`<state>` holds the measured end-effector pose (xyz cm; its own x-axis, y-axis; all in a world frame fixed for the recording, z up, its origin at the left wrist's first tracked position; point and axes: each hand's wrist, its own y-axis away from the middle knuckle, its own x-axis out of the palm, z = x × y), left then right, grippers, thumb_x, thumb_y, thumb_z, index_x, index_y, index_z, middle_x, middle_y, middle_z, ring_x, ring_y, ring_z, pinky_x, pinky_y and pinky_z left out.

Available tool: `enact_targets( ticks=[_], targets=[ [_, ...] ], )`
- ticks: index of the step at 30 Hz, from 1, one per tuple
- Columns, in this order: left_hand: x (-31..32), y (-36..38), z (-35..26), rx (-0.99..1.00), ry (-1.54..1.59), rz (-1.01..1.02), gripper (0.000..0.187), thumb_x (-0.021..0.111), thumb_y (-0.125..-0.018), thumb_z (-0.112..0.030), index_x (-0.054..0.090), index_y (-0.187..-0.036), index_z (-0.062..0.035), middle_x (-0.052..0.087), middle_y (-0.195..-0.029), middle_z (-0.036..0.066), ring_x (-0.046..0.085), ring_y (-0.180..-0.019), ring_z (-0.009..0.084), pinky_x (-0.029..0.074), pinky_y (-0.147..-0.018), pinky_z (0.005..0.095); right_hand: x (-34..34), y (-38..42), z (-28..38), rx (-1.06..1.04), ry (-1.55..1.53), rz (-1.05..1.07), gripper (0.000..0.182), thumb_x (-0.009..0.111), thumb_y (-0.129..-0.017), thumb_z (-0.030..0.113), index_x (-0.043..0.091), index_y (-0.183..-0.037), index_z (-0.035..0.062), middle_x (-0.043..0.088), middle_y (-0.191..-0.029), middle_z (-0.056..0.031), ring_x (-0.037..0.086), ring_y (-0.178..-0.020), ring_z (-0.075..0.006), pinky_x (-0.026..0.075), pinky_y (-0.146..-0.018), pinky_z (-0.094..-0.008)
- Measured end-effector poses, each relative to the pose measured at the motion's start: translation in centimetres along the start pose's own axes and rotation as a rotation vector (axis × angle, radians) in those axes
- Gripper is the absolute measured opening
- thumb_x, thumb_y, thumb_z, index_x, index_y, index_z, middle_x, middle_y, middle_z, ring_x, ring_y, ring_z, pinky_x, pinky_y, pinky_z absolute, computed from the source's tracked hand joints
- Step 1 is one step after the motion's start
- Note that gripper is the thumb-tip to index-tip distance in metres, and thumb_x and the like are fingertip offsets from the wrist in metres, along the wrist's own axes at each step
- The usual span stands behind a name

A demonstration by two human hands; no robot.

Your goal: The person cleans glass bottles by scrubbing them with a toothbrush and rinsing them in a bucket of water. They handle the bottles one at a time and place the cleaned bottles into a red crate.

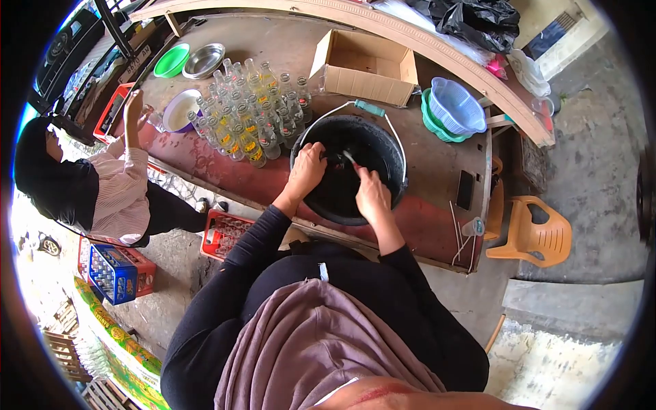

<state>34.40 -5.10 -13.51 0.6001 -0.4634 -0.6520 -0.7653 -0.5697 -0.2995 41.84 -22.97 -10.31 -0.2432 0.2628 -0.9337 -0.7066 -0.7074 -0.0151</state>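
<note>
A big black bucket (pixel 383 147) with a metal handle stands on the red-brown table (pixel 437 219). Both my hands reach into it. My left hand (pixel 307 169) rests at the bucket's left rim, its fingers curled on something dark that I cannot make out. My right hand (pixel 371 193) grips a thin tool (pixel 350 158) whose light tip points into the bucket. A cluster of several empty glass bottles (pixel 249 109) with yellow labels stands on the table to the left of the bucket.
A person in a striped shirt (pixel 119 195) sits at the left, one hand up by a white bowl (pixel 179 111). An open cardboard box (pixel 365 65), colanders (pixel 454 106), a green bowl and a steel bowl lie on the table. Bottle crates (pixel 225 232) sit on the floor; an orange plastic chair (pixel 533 232) stands at the right.
</note>
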Motion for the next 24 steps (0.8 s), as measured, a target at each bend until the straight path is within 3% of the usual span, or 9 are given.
enact_targets(
  ticks=[2, 5, 8, 12, 14, 18, 22, 24],
  targets=[
    [-0.3, 0.0, 0.0, 0.035, 0.0, 0.029, 0.022, 0.069, -0.075, -0.008, 0.06, -0.092, 0.0024, 0.063, -0.089, 0.023, 0.06, -0.09, 0.0415, 0.049, -0.08, 0.0473, 0.3, -0.2, -1.1, -0.02, 0.016, -0.039, 0.03, 0.049, -0.087, 0.004, 0.053, -0.117, 0.0065, 0.059, -0.101, -0.0226, 0.066, -0.082, -0.0406, 0.054, -0.069, -0.0489],
    [0.0, 0.2, 0.7, 0.065, 0.018, 0.083, 0.027, 0.068, -0.073, -0.005, 0.062, -0.099, 0.0005, 0.063, -0.091, 0.024, 0.059, -0.095, 0.0413, 0.048, -0.085, 0.047, -0.7, 0.9, 0.8, -0.069, -0.204, -0.108, 0.028, 0.047, -0.092, 0.008, 0.054, -0.119, 0.011, 0.06, -0.101, -0.0196, 0.064, -0.083, -0.0432, 0.053, -0.071, -0.0508],
    [0.3, 0.3, 0.5, 0.054, -0.101, 0.168, 0.028, 0.07, -0.071, -0.004, 0.065, -0.099, -0.0015, 0.064, -0.094, 0.023, 0.061, -0.093, 0.0413, 0.05, -0.082, 0.0461, 0.3, 0.3, 0.2, -0.048, -0.098, -0.031, 0.03, 0.048, -0.088, 0.005, 0.054, -0.118, 0.0081, 0.06, -0.1, -0.0208, 0.066, -0.08, -0.0404, 0.054, -0.068, -0.0495],
    [-0.4, 0.1, -0.7, 0.051, -0.088, 0.122, 0.028, 0.072, -0.071, -0.008, 0.067, -0.097, -0.0005, 0.065, -0.095, 0.022, 0.064, -0.088, 0.0406, 0.053, -0.077, 0.045, -0.4, 0.5, -0.3, 0.004, -0.049, -0.104, 0.029, 0.048, -0.088, 0.005, 0.055, -0.116, 0.0086, 0.06, -0.099, -0.0199, 0.066, -0.079, -0.0392, 0.054, -0.067, -0.0488],
    [-0.6, 0.3, -0.7, 0.062, -0.057, 0.131, 0.027, 0.073, -0.072, -0.009, 0.068, -0.097, -0.0002, 0.066, -0.094, 0.022, 0.065, -0.087, 0.0403, 0.053, -0.075, 0.0447, -0.7, 1.5, 0.6, -0.134, -0.228, -0.139, 0.028, 0.049, -0.089, 0.006, 0.056, -0.115, 0.0089, 0.061, -0.098, -0.0194, 0.066, -0.079, -0.0385, 0.054, -0.066, -0.0482],
    [-0.2, 0.2, -0.2, 0.078, -0.031, 0.084, 0.027, 0.073, -0.071, -0.006, 0.071, -0.098, -0.002, 0.067, -0.092, 0.021, 0.066, -0.088, 0.0373, 0.052, -0.079, 0.042, -0.5, 1.2, 0.0, 0.07, -0.021, -0.067, 0.027, 0.047, -0.09, 0.006, 0.056, -0.115, 0.0094, 0.06, -0.097, -0.0188, 0.066, -0.077, -0.0388, 0.054, -0.066, -0.0479],
    [-0.7, 0.4, -0.9, 0.112, -0.004, 0.012, 0.034, 0.073, -0.071, -0.006, 0.068, -0.105, -0.0023, 0.068, -0.091, 0.022, 0.066, -0.088, 0.0378, 0.052, -0.08, 0.041, -1.3, 2.3, 1.2, -0.059, -0.247, -0.121, 0.029, 0.05, -0.092, 0.008, 0.053, -0.121, 0.0087, 0.059, -0.102, -0.0184, 0.064, -0.081, -0.0416, 0.052, -0.069, -0.0504],
    [-1.0, 0.2, -1.4, -0.023, -0.074, 0.173, 0.036, 0.074, -0.07, -0.007, 0.067, -0.105, -0.0022, 0.069, -0.09, 0.021, 0.067, -0.087, 0.0374, 0.052, -0.079, 0.0415, 0.0, 2.2, 1.1, -0.08, -0.237, -0.077, 0.031, 0.05, -0.092, 0.008, 0.051, -0.123, 0.0085, 0.059, -0.102, -0.0176, 0.063, -0.08, -0.0411, 0.053, -0.069, -0.0496]
  ],
)
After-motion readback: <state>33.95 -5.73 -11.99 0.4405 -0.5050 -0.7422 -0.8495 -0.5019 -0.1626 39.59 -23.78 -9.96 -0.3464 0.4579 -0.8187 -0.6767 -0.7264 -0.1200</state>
